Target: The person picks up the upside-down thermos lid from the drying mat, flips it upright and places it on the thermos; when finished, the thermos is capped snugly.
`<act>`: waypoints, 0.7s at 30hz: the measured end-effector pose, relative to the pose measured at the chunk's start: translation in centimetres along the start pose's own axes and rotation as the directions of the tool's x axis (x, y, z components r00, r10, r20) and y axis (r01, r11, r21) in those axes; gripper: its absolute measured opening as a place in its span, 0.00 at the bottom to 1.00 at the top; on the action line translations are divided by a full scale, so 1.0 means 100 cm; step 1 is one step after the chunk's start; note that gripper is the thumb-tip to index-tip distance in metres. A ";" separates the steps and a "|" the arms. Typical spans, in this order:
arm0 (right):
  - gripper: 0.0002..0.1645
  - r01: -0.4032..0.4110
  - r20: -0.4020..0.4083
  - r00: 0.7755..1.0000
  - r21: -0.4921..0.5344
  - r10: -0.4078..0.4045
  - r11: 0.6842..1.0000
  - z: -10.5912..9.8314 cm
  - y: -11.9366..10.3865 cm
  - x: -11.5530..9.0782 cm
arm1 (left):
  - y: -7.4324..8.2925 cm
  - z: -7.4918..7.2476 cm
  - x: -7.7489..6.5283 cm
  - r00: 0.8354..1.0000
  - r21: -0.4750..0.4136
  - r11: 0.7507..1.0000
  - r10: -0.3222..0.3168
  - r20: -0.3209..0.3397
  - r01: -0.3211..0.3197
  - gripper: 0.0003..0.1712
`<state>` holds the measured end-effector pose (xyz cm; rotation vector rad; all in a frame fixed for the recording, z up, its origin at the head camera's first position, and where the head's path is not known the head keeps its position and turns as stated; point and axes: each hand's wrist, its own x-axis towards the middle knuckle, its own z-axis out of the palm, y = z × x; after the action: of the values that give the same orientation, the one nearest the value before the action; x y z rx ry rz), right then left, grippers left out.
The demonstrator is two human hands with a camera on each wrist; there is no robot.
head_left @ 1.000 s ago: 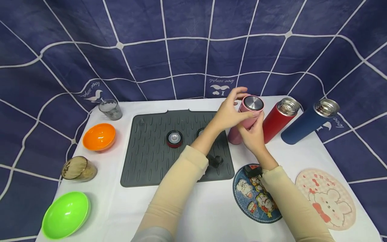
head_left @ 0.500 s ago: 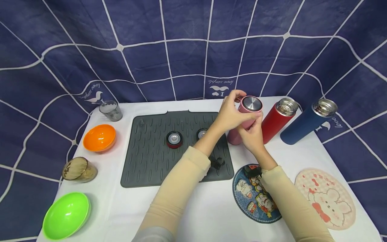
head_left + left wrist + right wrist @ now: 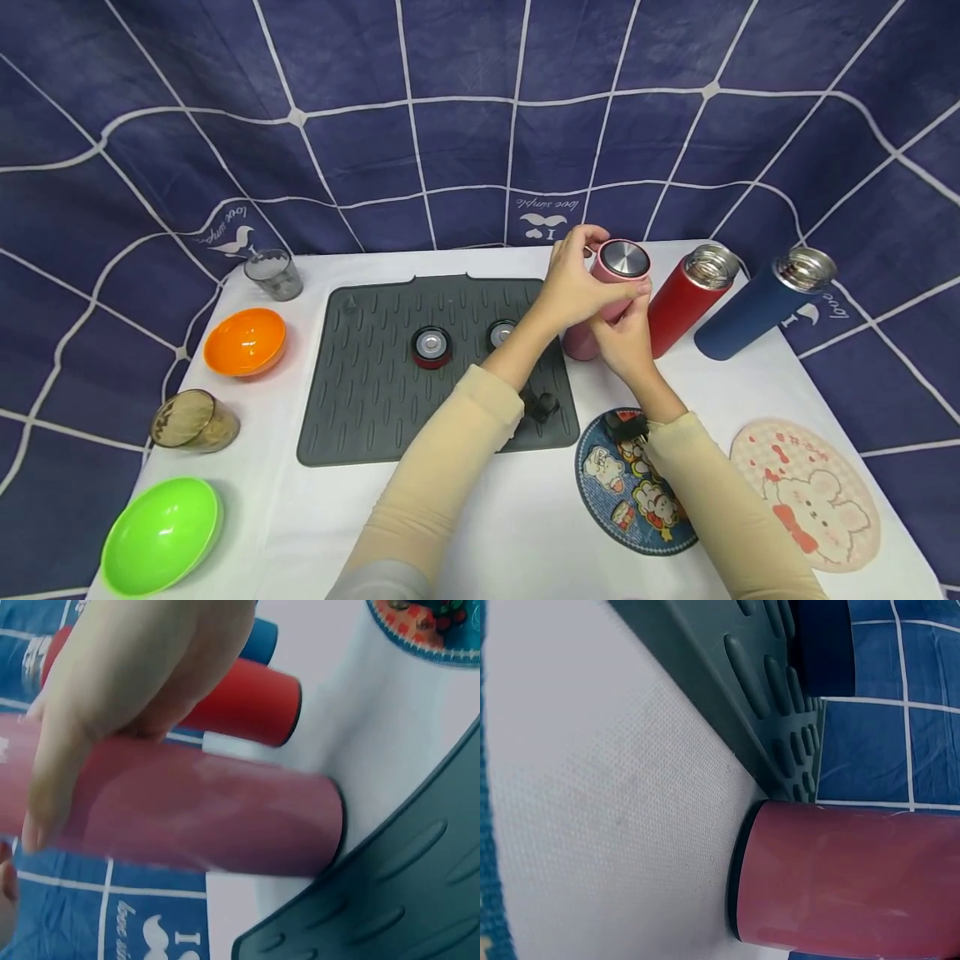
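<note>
A pink thermos bottle (image 3: 581,337) stands upright on the white table, its silver-topped lid (image 3: 625,259) on. With thumb and fingers my left hand (image 3: 572,283) holds the lid's sides. Lower down, my right hand (image 3: 626,337) grips the bottle's body; in the left wrist view this right hand (image 3: 142,667) wraps the pink thermos (image 3: 217,810). The right wrist view shows only the lower part of the thermos (image 3: 847,877), with neither hand visible. Just right of the hands are a red thermos (image 3: 686,300) and a blue thermos (image 3: 757,308), both without lids.
Two lids, one red-rimmed (image 3: 431,346) and another (image 3: 501,333), lie on the grey mat (image 3: 367,400). Leftward stand a clear glass (image 3: 276,275), orange bowl (image 3: 246,342), brown glass (image 3: 197,421) and green bowl (image 3: 162,537). Two round placemats (image 3: 603,517) (image 3: 813,492) lie front right.
My left forearm has shifted slightly right, and the top of the pink thermos sits a little further left. Both hands stay on the bottle.
</note>
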<state>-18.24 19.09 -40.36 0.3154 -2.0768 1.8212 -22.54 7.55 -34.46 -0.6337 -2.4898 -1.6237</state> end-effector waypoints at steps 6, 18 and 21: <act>0.49 -0.017 0.006 1.000 -0.014 0.017 1.000 -0.001 -0.002 0.000 | -0.010 -0.015 0.006 0.985 -0.122 0.993 0.026 0.172 -0.005 0.39; 0.43 0.020 0.006 1.000 -0.021 -0.020 1.000 -0.003 -0.001 0.000 | -0.004 0.001 0.003 0.995 0.035 0.996 0.079 0.067 -0.082 0.47; 0.47 -0.005 0.016 1.000 -0.017 0.006 1.000 -0.002 -0.002 0.000 | -0.008 -0.007 0.007 0.990 -0.027 0.996 0.086 0.115 -0.084 0.46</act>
<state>-18.14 19.31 -40.16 0.3214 -2.1049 1.8089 -23.61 6.89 -34.62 -0.8481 -2.4892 -1.6300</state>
